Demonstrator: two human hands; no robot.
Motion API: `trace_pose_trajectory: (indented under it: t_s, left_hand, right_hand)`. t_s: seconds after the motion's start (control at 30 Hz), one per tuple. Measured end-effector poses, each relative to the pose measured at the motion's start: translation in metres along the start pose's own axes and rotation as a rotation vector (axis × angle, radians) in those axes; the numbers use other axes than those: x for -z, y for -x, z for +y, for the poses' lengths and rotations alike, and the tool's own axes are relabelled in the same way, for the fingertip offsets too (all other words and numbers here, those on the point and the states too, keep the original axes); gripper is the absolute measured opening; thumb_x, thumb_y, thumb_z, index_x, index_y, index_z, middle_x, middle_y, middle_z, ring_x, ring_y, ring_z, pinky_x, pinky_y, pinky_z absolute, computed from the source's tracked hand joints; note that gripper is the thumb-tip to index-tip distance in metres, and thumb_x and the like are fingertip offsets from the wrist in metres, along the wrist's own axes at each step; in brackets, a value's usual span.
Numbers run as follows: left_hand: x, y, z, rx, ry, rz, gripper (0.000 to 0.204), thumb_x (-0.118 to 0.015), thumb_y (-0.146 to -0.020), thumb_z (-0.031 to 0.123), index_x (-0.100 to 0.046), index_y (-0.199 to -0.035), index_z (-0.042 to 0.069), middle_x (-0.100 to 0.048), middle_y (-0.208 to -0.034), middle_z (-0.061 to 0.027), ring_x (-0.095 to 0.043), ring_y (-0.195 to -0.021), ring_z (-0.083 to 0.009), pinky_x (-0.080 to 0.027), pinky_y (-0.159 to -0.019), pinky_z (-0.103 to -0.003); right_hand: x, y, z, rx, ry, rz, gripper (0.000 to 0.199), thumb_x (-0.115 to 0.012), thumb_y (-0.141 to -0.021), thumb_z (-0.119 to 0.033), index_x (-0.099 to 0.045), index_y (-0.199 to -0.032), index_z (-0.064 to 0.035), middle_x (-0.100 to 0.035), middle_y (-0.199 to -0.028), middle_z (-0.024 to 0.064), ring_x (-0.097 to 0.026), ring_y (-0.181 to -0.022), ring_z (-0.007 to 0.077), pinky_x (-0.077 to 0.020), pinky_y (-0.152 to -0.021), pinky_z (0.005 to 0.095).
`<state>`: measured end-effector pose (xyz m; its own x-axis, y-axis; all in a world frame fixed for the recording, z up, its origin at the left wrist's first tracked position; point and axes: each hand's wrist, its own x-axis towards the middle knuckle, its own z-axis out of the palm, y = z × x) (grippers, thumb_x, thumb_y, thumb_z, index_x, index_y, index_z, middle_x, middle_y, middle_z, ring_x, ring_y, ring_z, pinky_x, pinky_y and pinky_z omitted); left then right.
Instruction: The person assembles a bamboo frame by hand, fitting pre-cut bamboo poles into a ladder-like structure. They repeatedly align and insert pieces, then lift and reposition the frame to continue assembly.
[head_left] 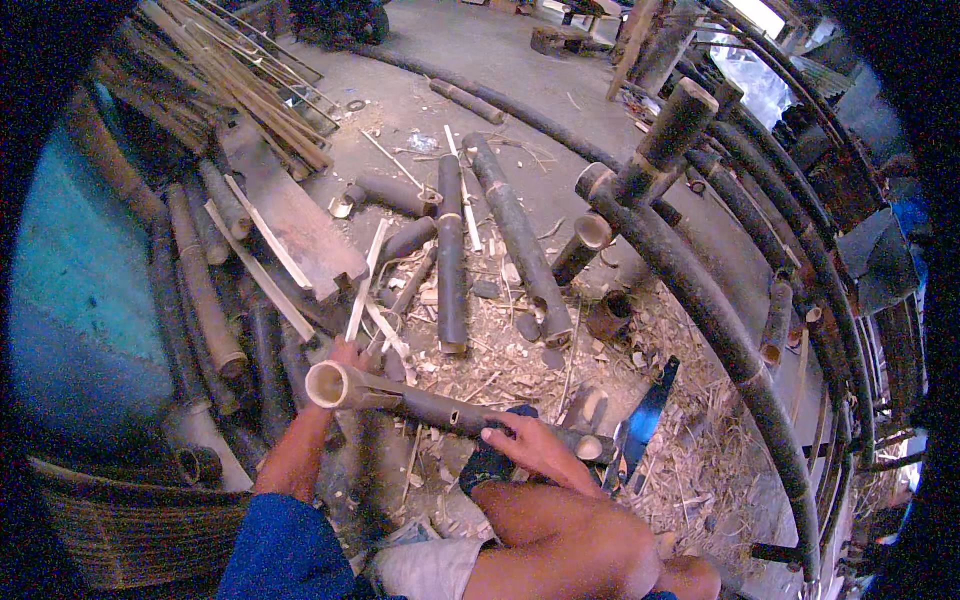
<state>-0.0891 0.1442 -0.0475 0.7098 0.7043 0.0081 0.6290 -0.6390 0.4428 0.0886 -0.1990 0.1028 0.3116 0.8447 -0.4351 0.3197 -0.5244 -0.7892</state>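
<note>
Bamboo tube (425,404), 1, dark, pale open end at left, lying crosswise before the person; left hand (349,356), 1, beyond open end, grip mostly hidden, cannot tell its state; right hand (527,443), 1, laid over tube, closure cannot tell; shavings (720,440), scattered on floor (480,60)

From the person's head, one fisheye view faces down and ahead, near the bare left hand (350,356) and bare right hand (532,446).
</note>
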Motion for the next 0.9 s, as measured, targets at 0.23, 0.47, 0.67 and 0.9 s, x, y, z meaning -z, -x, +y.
trace_pose_trajectory:
  t_s: [0.23,0.47,0.67,0.9]
  left_hand:
    - [0.036,-0.009,0.017,-0.122,0.174,-0.356,0.025,-0.072,-0.086,0.025,-0.071,-0.103,0.006,-0.065,-0.101,-0.0205,-0.064,-0.094,-0.0359,-0.051,-0.079,-0.044]
    - [0.051,-0.006,0.022,-0.473,0.301,-0.391,0.029,-0.073,-0.088,0.03,-0.072,-0.102,0.005,-0.068,-0.088,-0.0084,-0.064,-0.082,-0.0214,-0.05,-0.073,-0.036]
    - [0.054,-0.003,0.025,-0.611,0.157,-0.467,0.069,-0.082,-0.078,0.034,-0.057,-0.139,0.011,-0.06,-0.137,-0.0154,-0.059,-0.124,-0.0356,-0.046,-0.107,-0.043]
    - [0.05,-0.026,0.045,-0.611,0.26,-0.73,0.064,-0.077,-0.082,0.041,-0.059,-0.135,0.01,-0.066,-0.126,-0.0158,-0.062,-0.118,-0.038,-0.048,-0.102,-0.045]
  right_hand:
    - [-0.005,-0.016,-0.001,0.105,-0.058,-0.02,0.049,-0.059,-0.098,-0.043,-0.064,-0.127,-0.0048,-0.071,-0.108,0.0205,-0.069,-0.1,0.032,-0.0517,-0.091,0.0431]
    - [-0.029,-0.099,0.003,0.042,-0.314,-0.096,0.047,-0.056,-0.1,-0.048,-0.069,-0.111,-0.0048,-0.072,-0.089,0.0061,-0.069,-0.07,0.0182,-0.0575,-0.068,0.0344]
    - [-0.066,-0.142,-0.011,-0.171,-0.736,-0.204,0.042,-0.055,-0.103,-0.042,-0.063,-0.115,-0.0026,-0.072,-0.09,0.0088,-0.068,-0.071,0.0162,-0.0587,-0.064,0.0305]
    - [-0.095,-0.171,0.009,-0.202,-0.808,-0.104,0.02,-0.062,-0.099,-0.026,-0.063,-0.106,-0.0066,-0.065,-0.076,0.0037,-0.061,-0.059,0.0136,-0.0541,-0.053,0.0307]
